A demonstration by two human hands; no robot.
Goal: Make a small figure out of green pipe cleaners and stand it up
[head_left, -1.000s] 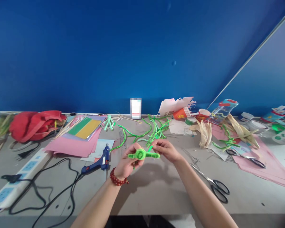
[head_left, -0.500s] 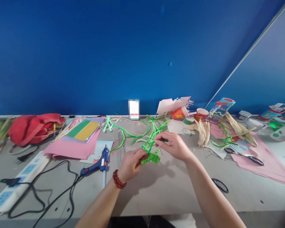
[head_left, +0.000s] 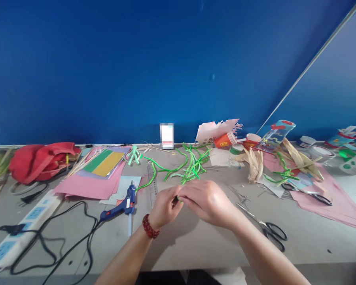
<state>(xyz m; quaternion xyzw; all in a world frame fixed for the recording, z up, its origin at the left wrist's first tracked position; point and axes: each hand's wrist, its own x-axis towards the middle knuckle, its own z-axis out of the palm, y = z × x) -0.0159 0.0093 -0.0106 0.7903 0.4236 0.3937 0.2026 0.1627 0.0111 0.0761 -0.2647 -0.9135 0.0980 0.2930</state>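
Observation:
My left hand (head_left: 164, 206), with a red bead bracelet on its wrist, and my right hand (head_left: 206, 202) meet above the middle of the grey table (head_left: 195, 241). Both have their fingers curled and pinched around a green pipe-cleaner piece (head_left: 180, 200). Only a small green bit shows between the fingers; the rest is hidden under my right hand. Just behind the hands lies a loose pile of green pipe cleaners (head_left: 190, 164). A transparent ruler (head_left: 152, 182) lies beside my left hand.
A blue glue gun (head_left: 121, 204) with a black cord and a white power strip (head_left: 20, 229) lie left. Pink paper with coloured sheets (head_left: 97, 174) and a red cloth (head_left: 38, 160) sit further left. Scissors (head_left: 269, 229) lie right, with husks, cups and more scissors (head_left: 308, 194) beyond.
The green piece, held out flat between both hands a second ago, was turned and bent. Now my right hand has closed over it against my left hand, and both hands sit lower.

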